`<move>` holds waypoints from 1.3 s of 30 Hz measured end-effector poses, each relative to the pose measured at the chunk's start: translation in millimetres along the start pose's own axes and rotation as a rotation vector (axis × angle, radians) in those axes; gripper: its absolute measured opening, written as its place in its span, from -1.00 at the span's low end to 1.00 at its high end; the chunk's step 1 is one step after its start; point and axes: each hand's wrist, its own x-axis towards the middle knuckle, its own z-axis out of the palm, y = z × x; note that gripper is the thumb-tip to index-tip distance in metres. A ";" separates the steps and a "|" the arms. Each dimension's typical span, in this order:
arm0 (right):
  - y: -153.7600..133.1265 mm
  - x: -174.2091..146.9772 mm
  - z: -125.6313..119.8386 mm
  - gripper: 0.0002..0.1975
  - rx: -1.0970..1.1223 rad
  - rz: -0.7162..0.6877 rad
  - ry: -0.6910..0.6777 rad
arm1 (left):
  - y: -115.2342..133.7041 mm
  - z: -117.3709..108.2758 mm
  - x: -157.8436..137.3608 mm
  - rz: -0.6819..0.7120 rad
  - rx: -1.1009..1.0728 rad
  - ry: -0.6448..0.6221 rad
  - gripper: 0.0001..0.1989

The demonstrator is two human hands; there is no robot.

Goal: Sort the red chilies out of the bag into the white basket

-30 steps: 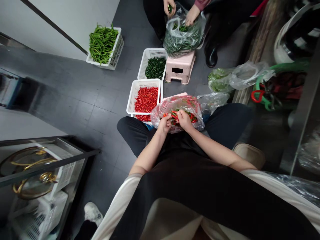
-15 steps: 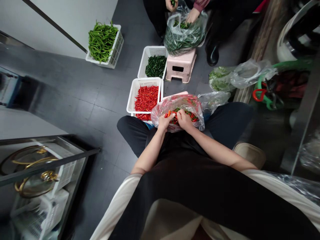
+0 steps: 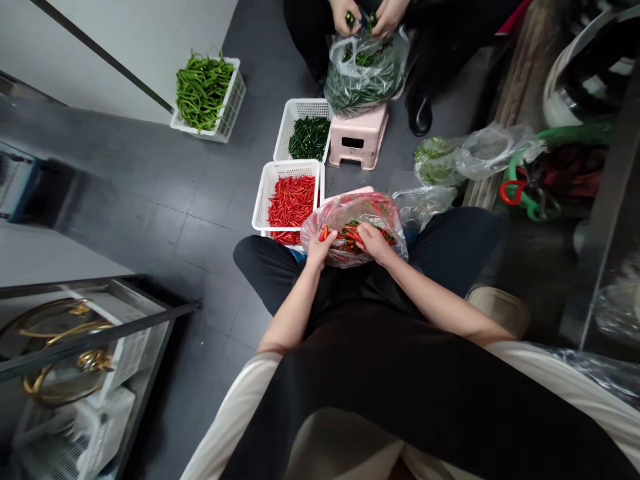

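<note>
Over my lap rests a clear plastic bag (image 3: 320, 220) with red chili peppers (image 3: 346, 241) and bits of green stem in it. My left hand (image 3: 319, 249) is closed around a few red chilies, whose ends stick out by the thumb. Inside the bag's mouth, my right hand (image 3: 374, 243) pinches red chilies between thumb and fingers. Just beyond my left knee sits a white basket (image 3: 259, 200) of red chilies, stacked on another that also holds some. Part of the bag's contents is hidden by my hands.
Behind stands a white basket (image 3: 283, 133) of dark green chilies. A co-worker's hands (image 3: 387, 17) are above a bag of green chilies (image 3: 360, 87) on a pink stool (image 3: 356, 143). Long green peppers (image 3: 203, 90) fill a basket at left. Red-handled scissors (image 3: 511, 193) lie right; a metal rack (image 3: 165, 310) stands left.
My hands have moved slightly apart, and the right one now shows red chilies in its fingers. The co-worker's hand has come up out of the green chili bag.
</note>
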 end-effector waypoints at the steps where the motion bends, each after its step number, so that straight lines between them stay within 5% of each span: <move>1: -1.4 -1.0 -2.7 -0.70 0.005 -0.026 -0.032 | 1.0 -3.0 0.6 -0.090 -0.079 -0.092 -0.64; 4: -5.9 -3.0 -6.6 -0.68 -0.053 -0.069 -0.104 | 6.4 -6.7 0.7 -0.225 -0.229 -0.307 -0.61; 10: -16.6 -2.1 -8.6 -0.68 -0.255 -0.091 -0.162 | 15.1 -0.9 -1.6 -0.171 -0.278 -0.350 -0.64; 17: -21.1 -12.0 -13.9 -0.60 0.185 0.140 -0.444 | 11.1 -7.5 3.2 -0.432 -0.453 -0.629 -0.74; 22: -17.1 -10.1 -15.0 -0.62 0.145 0.157 -0.211 | 10.8 -6.0 5.8 -0.234 -0.376 -0.293 -0.63; 26: -18.1 -10.2 -13.4 -0.65 0.041 0.115 -0.199 | 8.4 5.1 8.6 -0.087 -0.205 -0.179 -0.67; 32: -20.5 -11.0 -13.5 -0.70 -0.351 0.117 -0.031 | -1.7 23.7 4.7 0.257 0.481 -0.086 -0.82; 36: -24.9 -18.4 -32.9 -0.72 -0.619 0.033 0.074 | -2.0 15.8 7.0 0.129 0.496 -0.173 -0.44; 39: -36.8 -32.1 -49.4 -0.70 -0.403 0.094 -0.058 | 4.4 -1.1 5.0 -0.054 0.111 -0.269 -0.30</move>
